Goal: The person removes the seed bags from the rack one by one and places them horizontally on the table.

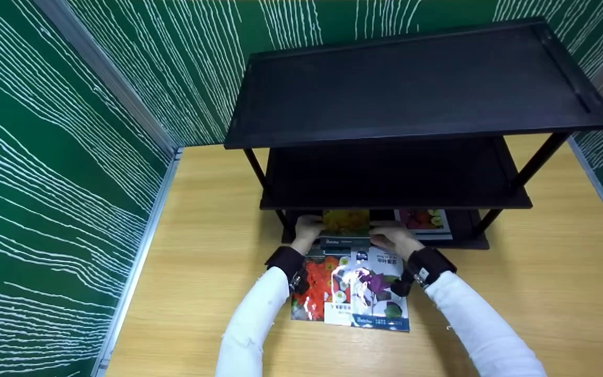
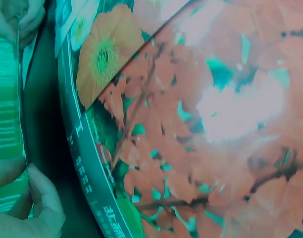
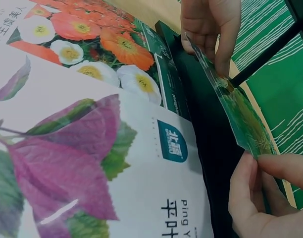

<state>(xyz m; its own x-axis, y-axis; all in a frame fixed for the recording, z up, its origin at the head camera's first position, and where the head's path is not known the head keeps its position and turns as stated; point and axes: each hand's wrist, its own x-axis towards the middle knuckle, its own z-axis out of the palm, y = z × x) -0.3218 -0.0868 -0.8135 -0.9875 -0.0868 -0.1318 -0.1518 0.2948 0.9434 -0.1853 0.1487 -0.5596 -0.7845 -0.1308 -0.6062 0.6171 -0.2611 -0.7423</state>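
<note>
Both my hands hold a thin, yellow-flowered seed packet [image 1: 346, 222] upright at the front of the bottom shelf. My left hand [image 1: 309, 229] pinches one side edge and my right hand [image 1: 393, 238] pinches the other, thumb and fingertips at the edge in the right wrist view. Just in front of it lie three glossy packets, overlapping: a red-flowered packet [image 1: 308, 293], a poppy packet [image 1: 337, 280] with orange and white blooms, and a purple-leaf packet [image 1: 382, 293]. Their far ends lie by the shelf's front edge. Light glares off their surfaces.
A black three-tier rack [image 1: 416, 84] stands over the bottom shelf, its middle shelf [image 1: 395, 178] close above my hands. Another packet [image 1: 424, 222] lies on the bottom shelf at right. Green walls [image 1: 60, 157] with white lines enclose the wooden surface [image 1: 191, 293].
</note>
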